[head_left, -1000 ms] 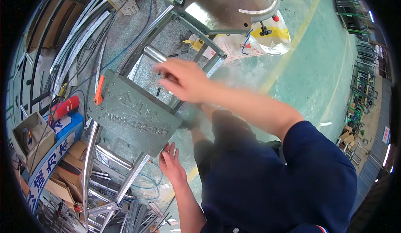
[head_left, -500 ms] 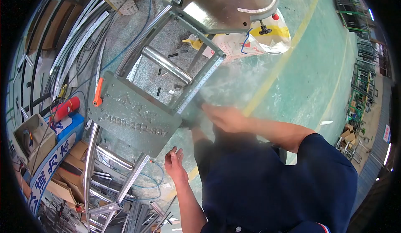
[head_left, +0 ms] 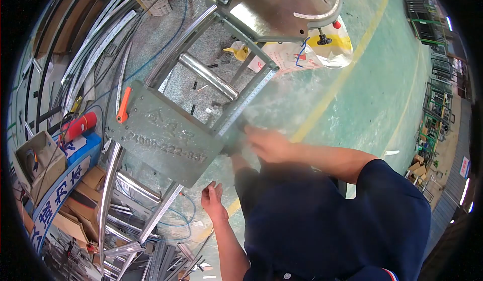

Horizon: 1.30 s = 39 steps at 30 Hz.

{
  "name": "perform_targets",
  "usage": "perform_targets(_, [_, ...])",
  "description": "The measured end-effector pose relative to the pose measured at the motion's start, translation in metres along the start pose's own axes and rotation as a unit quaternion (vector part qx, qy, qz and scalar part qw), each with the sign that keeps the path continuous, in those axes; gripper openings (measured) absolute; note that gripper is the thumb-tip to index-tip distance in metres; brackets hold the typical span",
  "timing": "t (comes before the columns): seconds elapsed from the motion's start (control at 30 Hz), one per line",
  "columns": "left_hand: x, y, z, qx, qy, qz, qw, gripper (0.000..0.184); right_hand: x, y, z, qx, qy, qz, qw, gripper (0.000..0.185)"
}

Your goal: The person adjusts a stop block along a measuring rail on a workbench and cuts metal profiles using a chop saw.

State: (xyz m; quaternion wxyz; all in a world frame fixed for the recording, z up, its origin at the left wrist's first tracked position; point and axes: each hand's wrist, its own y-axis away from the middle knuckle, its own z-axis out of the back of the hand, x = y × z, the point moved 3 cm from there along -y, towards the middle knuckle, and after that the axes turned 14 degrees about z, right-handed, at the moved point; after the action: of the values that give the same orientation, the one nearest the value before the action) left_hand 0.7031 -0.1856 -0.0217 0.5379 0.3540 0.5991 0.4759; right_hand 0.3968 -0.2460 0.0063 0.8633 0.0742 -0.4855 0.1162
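My left hand (head_left: 215,203) is beside the lower right corner of a grey metal plate (head_left: 161,140) with raised digits. Its fingers are loosely bent and apart, and nothing shows in them. My right hand (head_left: 269,144) is to the right of the plate, in front of my body. Motion blurs its fingers, so I cannot tell whether they hold anything. An orange lever (head_left: 124,105) sticks up at the plate's left edge. Beyond the plate runs a grey frame with a ruler strip (head_left: 249,101) and a shiny roller (head_left: 209,76).
A round metal saw table (head_left: 274,9) with an angle scale is at the top, near a white and yellow sack (head_left: 329,47). Metal strips (head_left: 98,44), a red cylinder (head_left: 79,125) and a grey bin (head_left: 43,163) lie left. Cut profiles (head_left: 161,261) are piled below.
The view has shifted slightly, so the frame and plate appear a little farther right and lower. Both hands stay in nearly the same place.
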Motion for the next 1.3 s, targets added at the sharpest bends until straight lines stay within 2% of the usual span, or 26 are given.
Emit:
perform_targets(0.6, [-0.008, -0.007, 0.006, -0.008, -0.009, 0.014, 1.0, 0.033, -0.002, -0.008, -0.003, 0.015, -0.01, -0.04, 0.999, 0.015])
perform_targets(1.3, [-0.003, -0.009, 0.011, -0.026, 0.004, 0.019, 0.999, 0.034, -0.006, -0.006, 0.0, 0.022, -0.017, -0.023, 0.999, 0.016])
